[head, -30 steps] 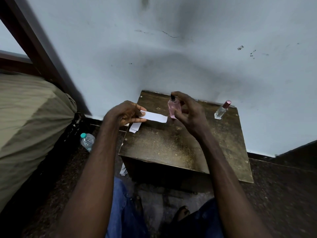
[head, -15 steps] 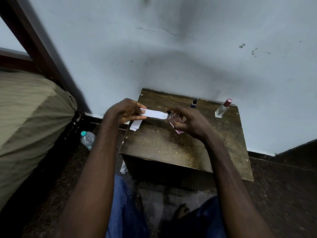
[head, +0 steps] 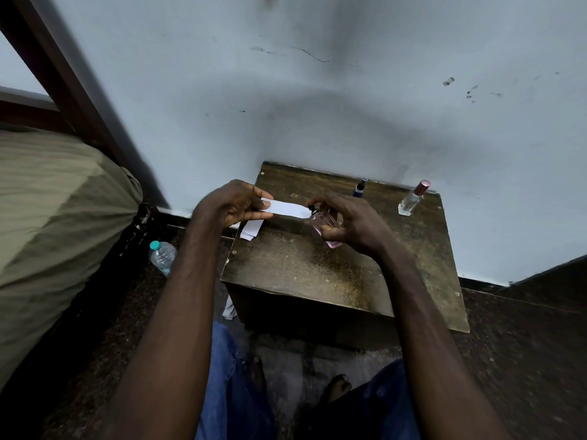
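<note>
My left hand (head: 230, 203) pinches one end of a white paper strip (head: 287, 208) and holds it level above the small wooden table (head: 305, 268). My right hand (head: 351, 222) grips a pink perfume bottle (head: 325, 228), tilted so that its black nozzle points at the strip's free end. The nozzle almost touches the paper. My fingers cover much of the bottle.
A stack of white paper strips (head: 252, 230) lies at the table's left edge. A small dark blue bottle (head: 359, 187) and a clear bottle with a pink cap (head: 413, 198) stand at the back by the wall. A plastic water bottle (head: 162, 256) lies on the floor beside a bed.
My right hand has lowered the pink bottle from upright and tilted its nozzle toward the strip's end. The dark blue bottle behind it has come into view. My left hand has held the strip still.
</note>
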